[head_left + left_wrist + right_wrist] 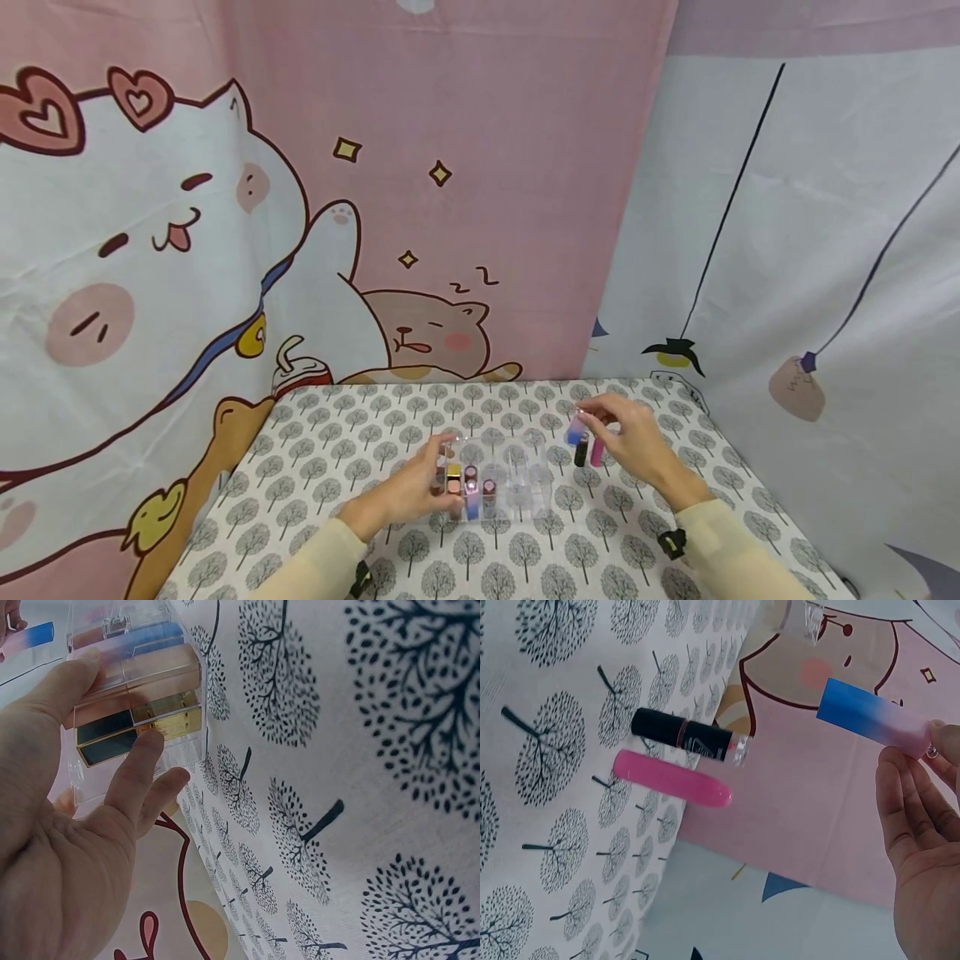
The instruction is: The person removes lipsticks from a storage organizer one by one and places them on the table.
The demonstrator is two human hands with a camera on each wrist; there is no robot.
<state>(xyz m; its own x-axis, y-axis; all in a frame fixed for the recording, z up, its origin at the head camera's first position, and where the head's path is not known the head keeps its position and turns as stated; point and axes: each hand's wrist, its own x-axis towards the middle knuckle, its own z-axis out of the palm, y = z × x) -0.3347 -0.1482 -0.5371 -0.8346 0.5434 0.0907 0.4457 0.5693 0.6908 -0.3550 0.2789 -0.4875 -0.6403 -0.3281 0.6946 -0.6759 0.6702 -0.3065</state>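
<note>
My left hand (408, 487) grips the left end of a clear lipstick organizer (531, 492), with the thumb on the near side and fingers on the far side. Several lipsticks stand in its left compartments, among them a black-and-gold lipstick (105, 739) and a pink-to-blue lipstick (154, 641). To the right, above the table, my right hand (632, 437) pinches another pink-to-blue lipstick (870, 716) by its pink end, between thumb and fingertips. Below it a black lipstick (681, 733) with a clear tip and a bright pink lipstick (671, 778) stand upright side by side.
The table is covered by a white cloth (420, 575) printed with grey trees. A pink cartoon curtain (517, 183) hangs behind the table's far edge, and a pale curtain (847, 250) hangs along the right side.
</note>
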